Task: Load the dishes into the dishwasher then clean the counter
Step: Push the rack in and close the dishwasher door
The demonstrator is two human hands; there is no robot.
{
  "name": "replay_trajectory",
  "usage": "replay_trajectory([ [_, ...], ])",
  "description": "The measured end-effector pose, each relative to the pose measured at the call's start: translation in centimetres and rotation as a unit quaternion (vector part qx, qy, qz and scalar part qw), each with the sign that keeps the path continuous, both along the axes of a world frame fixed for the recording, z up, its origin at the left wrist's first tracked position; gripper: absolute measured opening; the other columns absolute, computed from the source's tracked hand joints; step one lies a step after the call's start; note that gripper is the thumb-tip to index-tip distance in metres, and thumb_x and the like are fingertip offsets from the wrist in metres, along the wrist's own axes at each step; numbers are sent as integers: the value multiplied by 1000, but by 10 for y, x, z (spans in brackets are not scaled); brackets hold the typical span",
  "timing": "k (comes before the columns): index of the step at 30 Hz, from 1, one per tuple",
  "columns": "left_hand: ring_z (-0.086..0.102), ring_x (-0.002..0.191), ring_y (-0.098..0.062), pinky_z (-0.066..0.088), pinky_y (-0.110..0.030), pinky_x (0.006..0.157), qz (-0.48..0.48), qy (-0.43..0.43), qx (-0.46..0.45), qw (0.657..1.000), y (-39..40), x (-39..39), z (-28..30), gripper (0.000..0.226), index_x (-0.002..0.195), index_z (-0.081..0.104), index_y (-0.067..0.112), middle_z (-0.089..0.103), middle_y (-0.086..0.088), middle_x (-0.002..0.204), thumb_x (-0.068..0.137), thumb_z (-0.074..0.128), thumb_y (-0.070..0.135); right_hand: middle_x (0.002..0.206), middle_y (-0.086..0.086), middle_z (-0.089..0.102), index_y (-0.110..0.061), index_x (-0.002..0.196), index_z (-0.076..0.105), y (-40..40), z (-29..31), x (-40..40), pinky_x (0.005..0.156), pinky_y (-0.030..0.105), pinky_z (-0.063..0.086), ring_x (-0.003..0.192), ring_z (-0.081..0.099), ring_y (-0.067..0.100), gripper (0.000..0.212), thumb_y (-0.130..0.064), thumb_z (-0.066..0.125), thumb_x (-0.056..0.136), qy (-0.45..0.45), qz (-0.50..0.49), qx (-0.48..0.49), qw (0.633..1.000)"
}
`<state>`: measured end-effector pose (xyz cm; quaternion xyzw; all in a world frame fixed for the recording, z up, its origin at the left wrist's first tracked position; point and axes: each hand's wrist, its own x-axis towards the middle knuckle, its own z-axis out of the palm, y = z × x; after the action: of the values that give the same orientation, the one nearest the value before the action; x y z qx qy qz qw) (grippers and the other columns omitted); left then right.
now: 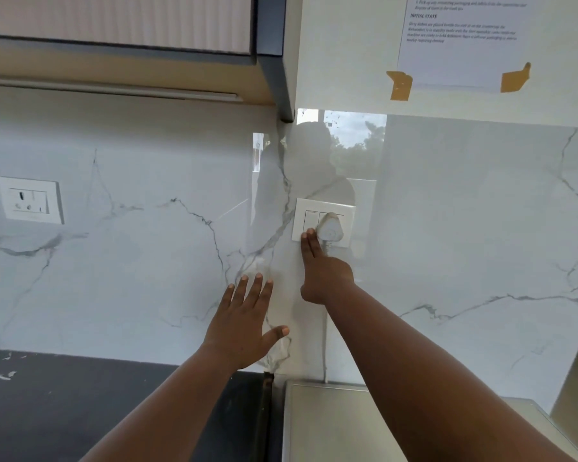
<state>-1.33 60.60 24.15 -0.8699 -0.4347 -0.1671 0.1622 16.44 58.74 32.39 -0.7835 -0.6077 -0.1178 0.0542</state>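
Note:
A white wall socket plate [349, 208] is set in the marble backsplash, with a white plug [331, 230] pushed into it and a white cable [325, 345] running down behind the appliance. My right hand [324, 271] reaches up with straight fingers, the fingertips touching the switch at the plate's lower left, beside the plug. My left hand [244, 325] hovers flat with fingers spread in front of the backsplash, holding nothing. Below the socket sits the flat metallic top of an appliance [331, 425], likely the dishwasher. No dishes are in view.
A dark counter [80, 401] with white flecks lies at lower left. Another white socket [30, 200] is on the backsplash at far left. An upper cabinet [131, 25] hangs overhead, and a taped instruction sheet [461, 38] is on the wall at top right.

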Motion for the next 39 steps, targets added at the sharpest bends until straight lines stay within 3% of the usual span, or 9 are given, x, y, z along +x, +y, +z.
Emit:
replay_trajectory([
  [2,-30,137,-22,-21,-39,108,5,4,-9,1000,-4,-2,-3,95,151,-20,22,-23,-2,159,75,-4,77,158,-9,-29,-18,152,-22,-1,7,1,68,33,52,81,54,18,98,-18,51,86,-6,-3,-26,1000],
  [4,-31,136,-21,-21,-39,108,5,4,-23,1000,-10,-3,-5,97,151,-19,22,-22,-3,159,74,-6,78,160,-8,-23,-17,153,-18,-3,17,-2,77,35,50,110,55,23,95,-20,50,88,-9,-3,-36,999],
  [5,-31,136,-21,-20,-39,109,5,1,-34,999,-14,-5,-7,100,151,-19,22,-21,-3,160,71,-10,80,162,-7,-19,-17,154,-15,-6,21,-5,82,38,48,124,50,24,92,-22,50,89,-9,0,-38,999],
  [7,-28,140,-23,-18,-40,112,4,-3,-50,999,-27,-10,-8,106,151,-19,21,-21,-3,160,65,-18,83,163,-6,-9,-16,155,-9,-18,26,-9,93,42,46,136,41,26,90,-26,51,90,2,13,-40,999],
  [11,-17,147,-26,-10,-43,119,8,12,-81,997,-66,-26,-12,90,153,-15,19,-17,-5,161,89,15,75,164,-7,-3,-19,156,-4,-63,13,-12,98,47,47,133,46,28,88,-30,53,90,-2,25,-57,998],
  [13,-16,148,-26,-8,-44,120,8,25,-92,995,-88,-37,-19,88,153,-14,19,-16,-6,161,91,21,71,164,-7,-5,-22,156,-3,-95,-3,-12,100,46,46,135,44,28,88,-30,55,90,10,19,-69,997],
  [20,-18,147,-27,-8,-46,120,-24,63,-125,990,-168,-62,-54,89,152,-16,18,-19,-6,160,92,22,71,164,-5,-7,-22,156,0,-210,-70,-28,101,44,41,136,41,29,88,-29,59,90,25,10,-101,995],
  [28,-20,146,-28,-8,-46,120,-37,105,-178,978,-266,-77,-106,90,153,-16,17,-19,-7,160,92,23,71,164,2,-8,-19,156,1,-308,-150,-55,111,47,31,149,13,28,86,-32,58,92,31,22,-166,985],
  [39,-17,147,-29,-7,-46,120,15,93,-222,971,-416,-105,-160,87,153,-13,18,-14,-8,161,93,23,69,164,3,0,-19,156,4,-460,-217,-98,114,46,27,150,11,27,81,-41,53,95,84,85,-176,977],
])
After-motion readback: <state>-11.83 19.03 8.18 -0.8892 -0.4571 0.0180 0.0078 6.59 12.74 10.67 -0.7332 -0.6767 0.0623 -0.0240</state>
